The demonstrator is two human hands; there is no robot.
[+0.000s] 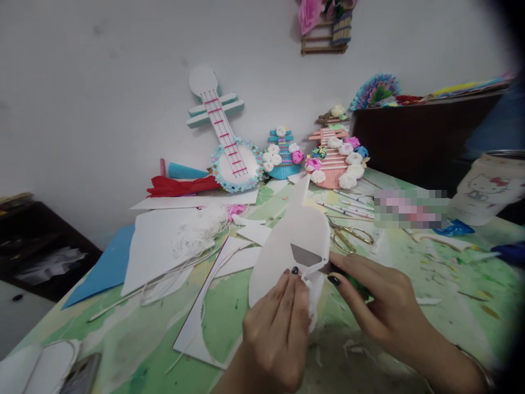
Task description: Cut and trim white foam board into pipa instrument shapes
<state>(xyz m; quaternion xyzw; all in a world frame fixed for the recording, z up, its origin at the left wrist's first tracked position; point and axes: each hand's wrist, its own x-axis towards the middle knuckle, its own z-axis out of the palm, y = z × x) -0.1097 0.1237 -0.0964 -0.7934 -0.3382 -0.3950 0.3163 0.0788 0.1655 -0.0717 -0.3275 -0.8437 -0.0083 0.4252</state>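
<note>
Okay, I see left hand [274, 328] pinching the white foam cutout [287, 246] upright over the table [451, 284]; right hand [385, 312] clamped on a green-handled knife [307, 256], blade against the cutout. Only branding: Hello Kitty print on jar [484, 189], no legible text.

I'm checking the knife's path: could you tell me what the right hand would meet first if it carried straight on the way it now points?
Probably the left hand: the right hand points its blade leftward across the white foam cutout, with the left fingertips just below that line. Depth is unclear.
</note>
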